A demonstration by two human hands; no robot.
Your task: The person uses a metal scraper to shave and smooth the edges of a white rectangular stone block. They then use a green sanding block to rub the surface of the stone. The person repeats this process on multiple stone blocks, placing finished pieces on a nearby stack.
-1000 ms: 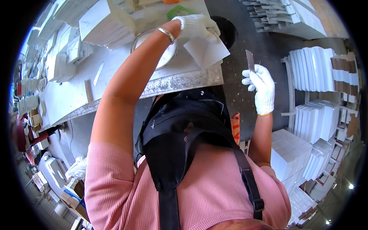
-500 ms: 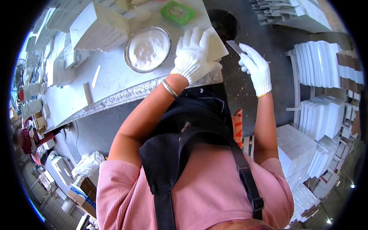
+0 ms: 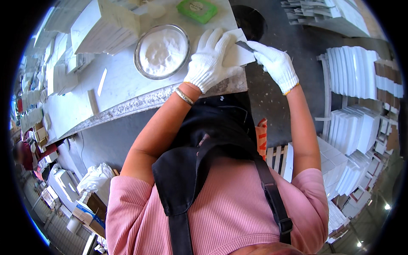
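Note:
My gloved left hand (image 3: 211, 59) lies flat, fingers outstretched, on a white marble-like tile (image 3: 241, 54) at the table's right end. The tile's corner juts past the table edge. My gloved right hand (image 3: 275, 64) is closed around a scraper, its flat grey blade (image 3: 244, 46) held over the tile's right part, apparently touching it. The scraper's handle is hidden in the glove. Left of my left hand stands a round metal bowl (image 3: 135, 61) of white powder or paste (image 3: 163, 50).
A green box-shaped packet (image 3: 197, 10) lies beyond the bowl. Tile stacks (image 3: 104, 29) stand at the table's far left, with a narrow strip (image 3: 92, 102) near its front edge. A dark bucket (image 3: 250, 23) sits past the right end. More tile stacks (image 3: 352, 70) line the right side.
My right hand has moved left, bringing the scraper blade from beside the table to over the tile. My left hand has stayed flat, shifting slightly left.

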